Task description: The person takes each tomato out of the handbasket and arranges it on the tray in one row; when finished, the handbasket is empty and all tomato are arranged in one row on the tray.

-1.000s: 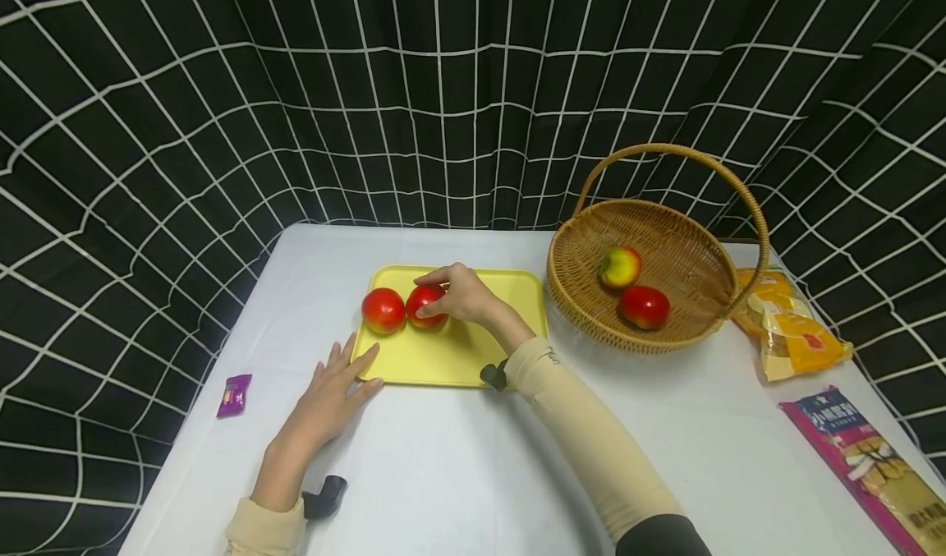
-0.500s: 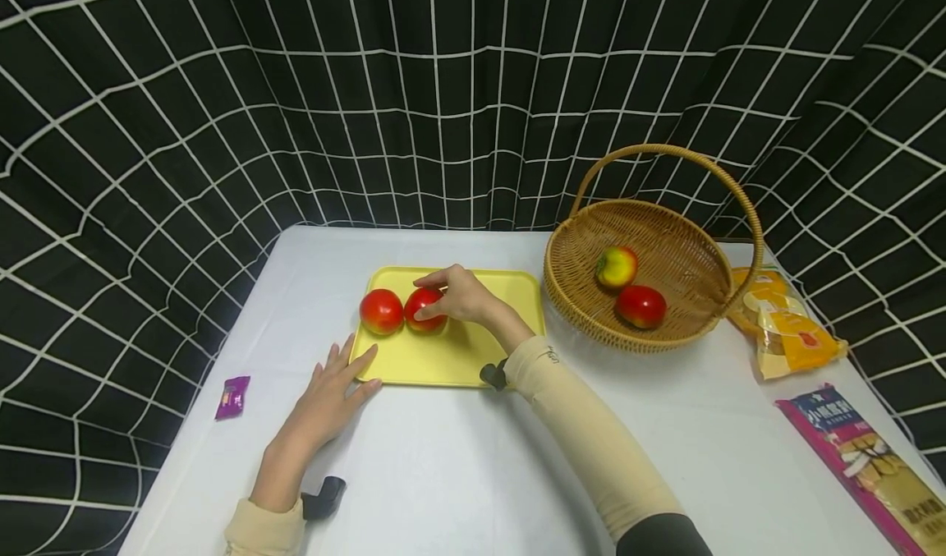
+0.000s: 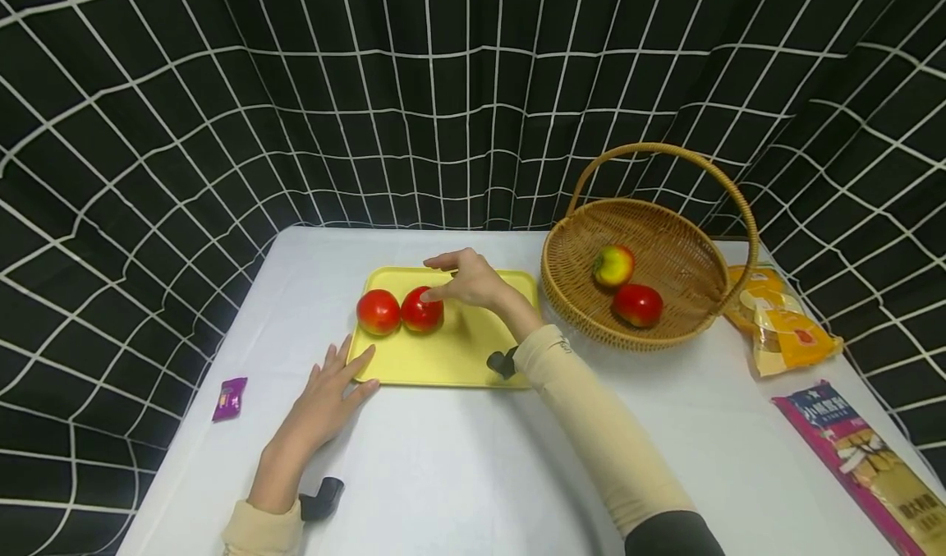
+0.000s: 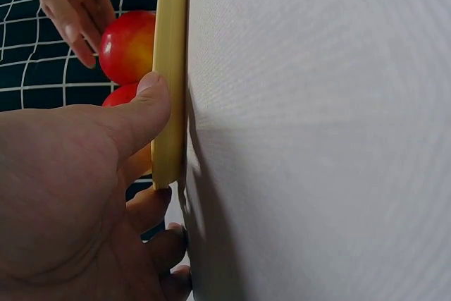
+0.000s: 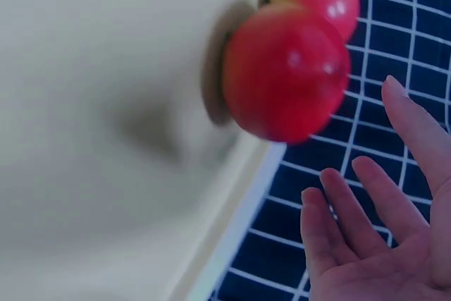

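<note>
Two red apples sit side by side in the yellow tray (image 3: 443,367): the left apple (image 3: 378,312) and the right apple (image 3: 422,310). My right hand (image 3: 473,279) hovers just right of and above the right one, thumb and fingers spread. In the right wrist view a gap separates that hand (image 5: 380,237) from the near apple (image 5: 285,72). At the tray's front left corner rests my left hand (image 3: 325,396), fingers extended. Its thumb (image 4: 151,96) touches the front edge in the left wrist view, where the tray wall partly hides the other fingers.
A wicker basket (image 3: 683,252) with a tall handle stands back right, holding a yellow-and-red fruit (image 3: 613,266) and a red fruit (image 3: 638,305). Beside it lie an orange food bag (image 3: 787,326) and a long pink packet (image 3: 861,457). A small purple packet (image 3: 230,399) lies far left.
My right hand has let go of the right apple and lifted up and to the right, its fingers spreading. The apples and left hand stay in place; the view shifts slightly.
</note>
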A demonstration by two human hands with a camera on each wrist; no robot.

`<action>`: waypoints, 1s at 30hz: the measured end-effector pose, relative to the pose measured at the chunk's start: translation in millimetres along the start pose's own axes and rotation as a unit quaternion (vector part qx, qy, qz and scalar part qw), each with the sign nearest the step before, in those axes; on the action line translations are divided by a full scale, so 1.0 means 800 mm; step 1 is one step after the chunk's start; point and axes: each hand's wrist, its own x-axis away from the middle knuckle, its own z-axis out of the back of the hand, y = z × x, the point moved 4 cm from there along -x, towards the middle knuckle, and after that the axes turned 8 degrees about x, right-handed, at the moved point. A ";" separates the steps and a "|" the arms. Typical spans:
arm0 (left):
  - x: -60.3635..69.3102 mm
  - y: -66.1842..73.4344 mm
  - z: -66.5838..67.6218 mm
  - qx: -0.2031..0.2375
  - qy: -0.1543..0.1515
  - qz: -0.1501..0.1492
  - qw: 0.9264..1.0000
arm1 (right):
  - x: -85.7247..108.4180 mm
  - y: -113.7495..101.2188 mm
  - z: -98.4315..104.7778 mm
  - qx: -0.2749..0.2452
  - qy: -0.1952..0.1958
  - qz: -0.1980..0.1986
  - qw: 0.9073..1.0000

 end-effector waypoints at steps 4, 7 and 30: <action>0.000 -0.001 0.001 0.000 0.002 -0.001 1.000 | 0.002 -0.005 0.027 0.003 0.016 0.002 1.000; 0.000 -0.001 0.001 0.002 0.004 -0.004 1.000 | 0.006 -0.011 0.054 0.010 0.030 0.002 0.999; 0.000 0.001 0.000 0.006 0.003 0.006 1.000 | 0.069 0.041 0.237 0.045 0.090 -0.030 0.994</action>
